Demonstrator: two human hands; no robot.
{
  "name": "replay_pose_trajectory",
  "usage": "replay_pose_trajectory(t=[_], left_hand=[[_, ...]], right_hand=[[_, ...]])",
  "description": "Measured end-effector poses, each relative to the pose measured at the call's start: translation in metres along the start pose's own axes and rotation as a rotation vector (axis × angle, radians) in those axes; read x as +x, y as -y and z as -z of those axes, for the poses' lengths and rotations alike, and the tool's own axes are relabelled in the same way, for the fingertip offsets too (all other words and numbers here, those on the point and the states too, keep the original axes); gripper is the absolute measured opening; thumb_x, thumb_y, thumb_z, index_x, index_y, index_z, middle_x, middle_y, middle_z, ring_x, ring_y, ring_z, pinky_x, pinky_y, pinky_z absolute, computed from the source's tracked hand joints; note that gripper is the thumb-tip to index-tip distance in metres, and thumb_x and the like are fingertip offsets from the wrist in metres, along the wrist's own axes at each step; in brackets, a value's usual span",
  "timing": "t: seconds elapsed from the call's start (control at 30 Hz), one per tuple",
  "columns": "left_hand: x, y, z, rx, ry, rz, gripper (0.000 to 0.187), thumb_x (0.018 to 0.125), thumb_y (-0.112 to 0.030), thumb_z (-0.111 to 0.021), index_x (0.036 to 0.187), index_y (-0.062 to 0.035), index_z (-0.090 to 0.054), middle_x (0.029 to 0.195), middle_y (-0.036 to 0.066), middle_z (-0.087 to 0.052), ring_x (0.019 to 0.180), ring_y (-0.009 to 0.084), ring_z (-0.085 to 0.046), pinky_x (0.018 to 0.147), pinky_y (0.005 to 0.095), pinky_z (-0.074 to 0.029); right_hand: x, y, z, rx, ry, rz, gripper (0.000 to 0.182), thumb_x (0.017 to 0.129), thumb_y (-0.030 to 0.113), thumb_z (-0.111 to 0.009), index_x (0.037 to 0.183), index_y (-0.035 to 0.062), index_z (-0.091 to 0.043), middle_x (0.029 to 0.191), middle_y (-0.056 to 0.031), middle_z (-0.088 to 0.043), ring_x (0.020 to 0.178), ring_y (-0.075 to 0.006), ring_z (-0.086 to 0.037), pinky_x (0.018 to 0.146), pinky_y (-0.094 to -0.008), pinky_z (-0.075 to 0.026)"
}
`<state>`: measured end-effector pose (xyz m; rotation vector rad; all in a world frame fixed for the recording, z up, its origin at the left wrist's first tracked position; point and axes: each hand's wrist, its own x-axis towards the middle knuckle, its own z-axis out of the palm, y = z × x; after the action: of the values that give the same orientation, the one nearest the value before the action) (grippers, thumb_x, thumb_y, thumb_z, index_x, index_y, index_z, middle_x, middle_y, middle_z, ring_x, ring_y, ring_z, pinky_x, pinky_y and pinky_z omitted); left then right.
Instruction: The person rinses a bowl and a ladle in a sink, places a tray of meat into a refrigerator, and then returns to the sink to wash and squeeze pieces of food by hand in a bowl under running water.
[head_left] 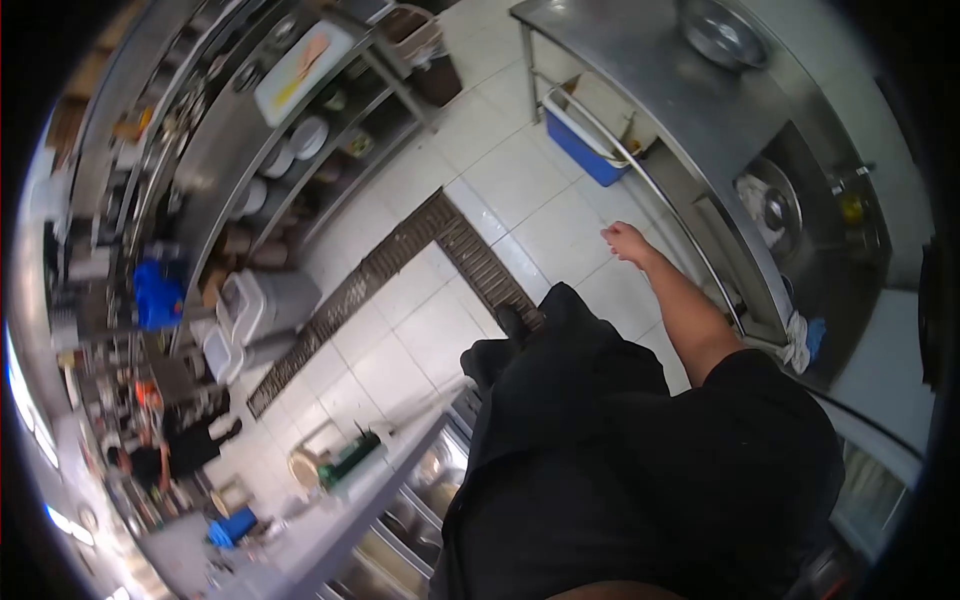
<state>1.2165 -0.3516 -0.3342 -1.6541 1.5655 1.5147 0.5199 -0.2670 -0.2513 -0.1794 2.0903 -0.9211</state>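
The metal rail (690,230) was set along the front of the steel table (690,90), its long axis slanted from upper left to lower right. The blue tub (583,145) was placed beneath the tabletop, its long side turned roughly the same way. The right hand (627,243) was held over the floor tiles (520,195), near the rail, apart from it. Its fingers were loosely curled, partly open, around nothing visible; the arm (700,312) was stretched out from the black sleeve (765,395). The left hand's state could not be told.
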Motion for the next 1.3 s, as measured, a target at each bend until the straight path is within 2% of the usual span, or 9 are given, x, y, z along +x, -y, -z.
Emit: replay_pose_trajectory(t=[0.1,0.3,0.33,0.47,0.63,0.77,0.9,1.17,1.3], left_hand=[[0.057,-0.030,0.046,0.076,0.043,-0.061,0.044,0.097,-0.043,-0.062,0.120,-0.0056,-0.064,0.093,0.010,-0.068,0.083,0.0224,-0.066,0.070,0.0364,-0.052],[0.175,-0.137,0.162,-0.051,0.133,-0.174,0.043,0.098,-0.043,-0.062,0.122,-0.0073,-0.063,0.094,0.009,-0.068,0.084,0.0224,-0.066,0.071,0.0372,-0.052],[0.187,-0.166,0.188,-0.379,0.115,0.161,0.047,0.098,-0.044,-0.060,0.132,-0.0109,-0.055,0.116,0.012,-0.065,0.099,0.0280,-0.065,0.079,0.0471,-0.053],[0.241,-0.299,0.287,-0.157,0.069,0.036,0.053,0.099,-0.042,-0.058,0.140,-0.0097,-0.046,0.136,0.016,-0.054,0.116,0.0345,-0.058,0.087,0.0528,-0.052],[0.285,-0.458,0.320,-0.055,0.017,-0.078,0.032,0.101,-0.039,-0.051,0.098,-0.0079,-0.059,0.082,0.004,-0.059,0.070,0.0162,-0.057,0.056,0.0355,-0.048],[0.292,-0.555,0.250,-0.118,0.008,-0.161,0.018,0.101,-0.034,-0.053,0.097,-0.0164,-0.058,0.075,0.001,-0.057,0.062,0.0157,-0.056,0.049,0.0330,-0.045],[0.298,-0.602,0.144,0.070,0.201,-0.303,0.014,0.098,-0.026,-0.058,0.106,-0.0144,-0.060,0.079,0.002,-0.060,0.066,0.0169,-0.062,0.050,0.0360,-0.050],[0.209,-0.672,-0.054,0.657,0.136,-0.928,0.040,0.098,-0.022,-0.065,0.128,0.0031,-0.057,0.103,0.010,-0.067,0.081,0.0160,-0.066,0.065,0.0290,-0.055],[0.132,-0.770,-0.117,0.312,0.137,-0.942,0.035,0.099,-0.019,-0.062,0.128,0.0014,-0.058,0.110,0.010,-0.067,0.082,0.0146,-0.065,0.071,0.0274,-0.054]], right_hand=[[0.001,-0.015,0.002,-0.016,-0.051,0.029,0.037,0.093,0.039,-0.061,0.100,0.0024,-0.064,0.077,-0.0103,-0.064,0.064,-0.0224,-0.062,0.056,-0.0380,-0.050],[-0.070,-0.100,0.006,-0.123,-0.039,-0.369,0.045,0.093,0.044,-0.062,0.110,0.0024,-0.061,0.091,-0.0103,-0.065,0.076,-0.0213,-0.066,0.057,-0.0393,-0.055],[-0.092,-0.113,0.004,-0.125,-0.040,-0.448,0.047,0.093,0.044,-0.061,0.112,0.0016,-0.061,0.094,-0.0113,-0.065,0.077,-0.0222,-0.067,0.057,-0.0396,-0.056],[-0.173,-0.150,-0.012,0.102,-0.216,-0.599,0.045,0.093,0.042,-0.059,0.107,-0.0001,-0.062,0.092,-0.0146,-0.066,0.074,-0.0245,-0.068,0.057,-0.0410,-0.057],[-0.232,-0.189,-0.052,0.186,-0.387,-0.664,0.043,0.094,0.036,-0.053,0.085,-0.0045,-0.067,0.076,-0.0194,-0.070,0.059,-0.0281,-0.068,0.061,-0.0437,-0.059],[-0.244,-0.213,-0.072,0.150,-0.448,-0.651,0.040,0.091,0.030,-0.050,0.084,-0.0049,-0.068,0.075,-0.0208,-0.070,0.061,-0.0291,-0.069,0.068,-0.0431,-0.057],[-0.221,-0.249,-0.052,0.058,-0.819,-0.464,0.023,0.090,0.024,-0.061,0.085,0.0020,-0.067,0.068,-0.0115,-0.067,0.060,-0.0192,-0.067,0.057,-0.0372,-0.054],[-0.154,-0.193,0.148,0.277,-1.337,-0.175,0.023,0.096,0.022,-0.058,0.092,0.0018,-0.067,0.077,-0.0145,-0.069,0.070,-0.0241,-0.068,0.066,-0.0372,-0.052],[-0.114,-0.175,0.244,0.364,-1.358,-0.004,0.023,0.096,0.025,-0.062,0.100,0.0031,-0.067,0.083,-0.0144,-0.069,0.074,-0.0263,-0.067,0.072,-0.0375,-0.052]])
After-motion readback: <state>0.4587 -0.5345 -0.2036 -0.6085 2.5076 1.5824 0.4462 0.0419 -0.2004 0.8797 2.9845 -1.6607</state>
